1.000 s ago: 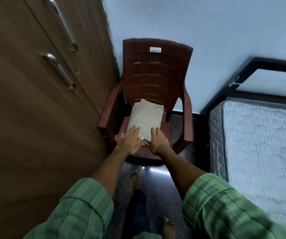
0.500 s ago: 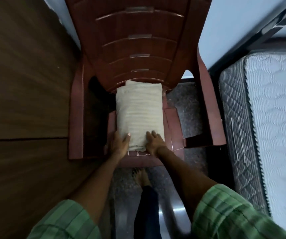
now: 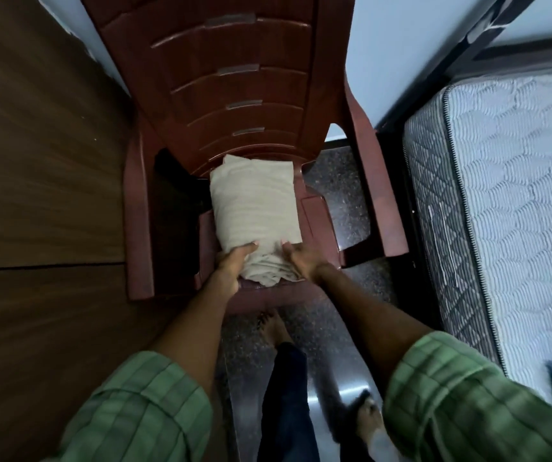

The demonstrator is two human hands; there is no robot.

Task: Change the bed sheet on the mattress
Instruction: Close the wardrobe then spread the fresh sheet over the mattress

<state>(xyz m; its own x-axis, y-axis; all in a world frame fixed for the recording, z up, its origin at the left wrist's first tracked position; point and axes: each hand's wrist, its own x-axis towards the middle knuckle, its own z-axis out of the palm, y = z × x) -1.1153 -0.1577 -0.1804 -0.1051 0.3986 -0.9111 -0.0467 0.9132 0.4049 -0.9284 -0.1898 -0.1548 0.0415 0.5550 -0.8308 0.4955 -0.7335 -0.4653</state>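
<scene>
Lying at the centre of the frame, the folded beige bed sheet [image 3: 255, 208] rests on the seat of a dark red plastic chair [image 3: 234, 78]. The left hand [image 3: 233, 261] grips its near left corner, and the right hand [image 3: 301, 260] holds the near right corner, fingers curled on the cloth. At the right edge of the frame the bare quilted mattress [image 3: 507, 201] sits in its dark bed frame [image 3: 467, 51]; a wooden wardrobe [image 3: 41, 181] fills the left side.

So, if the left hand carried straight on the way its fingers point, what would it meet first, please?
The left hand already grips the folded sheet; beyond that bundle, probably the chair backrest, though depth is unclear.
</scene>
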